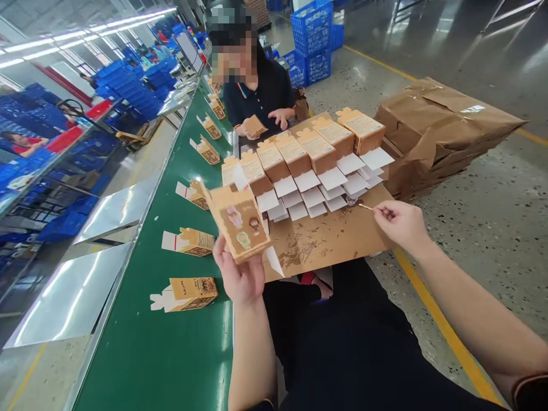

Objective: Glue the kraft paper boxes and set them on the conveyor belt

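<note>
Left grip (pixel 240 278) on carton (pixel 238 221) (underside hidden), stick (pixel 366 206) tip blurred

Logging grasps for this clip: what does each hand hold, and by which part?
The left hand grips the printed carton by its lower end. The right hand pinches a thin stick at one end, between its fingertips.
</note>
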Demonstrator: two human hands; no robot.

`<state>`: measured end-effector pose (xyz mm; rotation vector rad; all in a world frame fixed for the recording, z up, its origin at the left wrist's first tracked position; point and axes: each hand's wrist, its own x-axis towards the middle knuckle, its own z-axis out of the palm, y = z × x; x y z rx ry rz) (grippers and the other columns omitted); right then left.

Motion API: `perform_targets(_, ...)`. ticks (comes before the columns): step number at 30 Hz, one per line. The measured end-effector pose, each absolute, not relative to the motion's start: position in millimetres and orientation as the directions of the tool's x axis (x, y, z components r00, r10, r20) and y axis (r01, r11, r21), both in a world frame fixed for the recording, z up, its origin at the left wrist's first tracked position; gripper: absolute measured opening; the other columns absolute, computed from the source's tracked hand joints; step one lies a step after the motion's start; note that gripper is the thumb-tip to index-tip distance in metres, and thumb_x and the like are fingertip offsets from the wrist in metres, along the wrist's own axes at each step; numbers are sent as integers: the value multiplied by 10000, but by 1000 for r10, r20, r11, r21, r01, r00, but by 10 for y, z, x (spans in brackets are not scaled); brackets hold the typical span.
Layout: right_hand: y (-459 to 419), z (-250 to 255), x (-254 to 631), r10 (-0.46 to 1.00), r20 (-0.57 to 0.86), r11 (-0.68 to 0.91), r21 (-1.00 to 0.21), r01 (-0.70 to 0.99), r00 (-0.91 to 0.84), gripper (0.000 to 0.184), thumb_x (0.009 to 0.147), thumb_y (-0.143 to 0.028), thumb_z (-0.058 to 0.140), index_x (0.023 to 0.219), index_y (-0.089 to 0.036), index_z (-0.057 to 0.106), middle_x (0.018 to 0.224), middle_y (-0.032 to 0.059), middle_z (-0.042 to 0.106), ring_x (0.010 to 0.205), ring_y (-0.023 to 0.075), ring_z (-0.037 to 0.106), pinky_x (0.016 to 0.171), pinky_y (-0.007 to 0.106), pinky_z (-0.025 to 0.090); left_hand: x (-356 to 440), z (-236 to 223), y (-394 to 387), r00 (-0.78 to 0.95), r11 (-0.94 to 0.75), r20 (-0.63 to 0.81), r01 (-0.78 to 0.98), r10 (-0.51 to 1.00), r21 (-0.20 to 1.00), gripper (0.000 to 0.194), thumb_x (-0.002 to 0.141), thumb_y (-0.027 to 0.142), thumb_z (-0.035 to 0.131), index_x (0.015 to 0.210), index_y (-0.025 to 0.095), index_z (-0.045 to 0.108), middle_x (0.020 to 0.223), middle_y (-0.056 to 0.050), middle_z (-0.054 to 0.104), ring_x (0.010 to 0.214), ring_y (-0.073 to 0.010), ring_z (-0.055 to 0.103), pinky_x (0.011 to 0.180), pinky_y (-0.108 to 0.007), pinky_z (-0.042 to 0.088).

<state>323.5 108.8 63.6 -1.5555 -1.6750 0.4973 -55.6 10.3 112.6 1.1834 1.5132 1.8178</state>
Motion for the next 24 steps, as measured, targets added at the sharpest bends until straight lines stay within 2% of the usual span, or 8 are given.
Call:
perform_targets(2, 1258, 648, 3256, 964, 267, 192, -685, 703, -3, 251, 922, -256, 680, 685, -259, 599, 630, 36, 602, 602, 191, 529, 646, 364, 436, -470, 863, -115, -448, -257, 173, -133, 877, 957, 708, 975, 695, 773, 1632, 622, 519, 1819, 11, 509, 1613, -409, 568, 1110, -630, 671)
perform_targets(4, 1440, 639, 3252, 965, 248, 226, -623, 749, -85, 316, 906, -164, 692, 659, -272, 526, 639, 31, 605, 623, 188, 523, 664, 358, 412, -387, 627, -293, -351, -137, 15, -325, 936, 936, 809, 845, 653, 915, 1590, 535, 622, 1744, -45, 602, 1583, -426, 601, 1158, -638, 644)
perform_targets(7, 1717, 584, 3200, 961, 212, 265, -531, 805, -177, 433, 886, -44, 696, 630, -290, 448, 643, 12, 567, 635, 169, 467, 672, 345, 355, -298, 339, -480, -227, 52, -181, -479, 957, 876, 844, 708, 631, 1010, 1471, 366, 766, 1572, -135, 737, 1482, -456, 686, 1200, -652, 615)
perform_targets(9, 1874, 526, 3146, 959, 200, 276, -507, 817, -201, 511, 892, -7, 708, 610, -305, 403, 630, -12, 499, 620, 158, 394, 666, 339, 317, -274, 200, -544, -211, 90, -233, -526, 949, 845, 847, 661, 566, 1059, 1431, 340, 788, 1512, -138, 776, 1434, -445, 724, 1214, -642, 606)
perform_targets(13, 2048, 431, 3056, 957, 191, 287, -517, 806, -218, 624, 942, -35, 771, 579, -322, 353, 603, -36, 402, 614, 156, 333, 657, 333, 285, -288, 57, -529, -267, 88, -241, -481, 933, 872, 857, 624, 430, 1117, 1403, 314, 780, 1472, -137, 804, 1407, -415, 755, 1231, -595, 598)
perform_targets(18, 2004, 504, 3103, 955, 207, 292, -533, 794, -213, 615, 1034, -130, 746, 606, -321, 346, 613, -24, 401, 639, 155, 334, 680, 347, 279, -307, 36, -355, -417, 63, -210, -339, 884, 939, 951, 549, 435, 1161, 1382, 237, 748, 1380, -169, 834, 1334, -415, 799, 1210, -587, 612)
perform_targets(21, 1761, 598, 3149, 948, 246, 308, -551, 775, -202, 523, 1050, -154, 691, 645, -297, 393, 660, 7, 483, 647, 166, 387, 676, 339, 322, -307, 49, -230, -467, 47, -180, -282, 866, 958, 975, 583, 466, 1161, 1416, 247, 705, 1441, -173, 808, 1386, -402, 777, 1234, -569, 601)
perform_targets(24, 1299, 604, 3001, 937, 246, 349, -598, 722, -249, 313, 1045, -152, 649, 755, -259, 604, 750, 35, 641, 664, 177, 526, 660, 325, 402, -321, 53, -123, -516, 14, -126, -216, 847, 976, 1043, 600, 489, 1161, 1479, 269, 643, 1515, -178, 768, 1438, -391, 749, 1258, -559, 591)
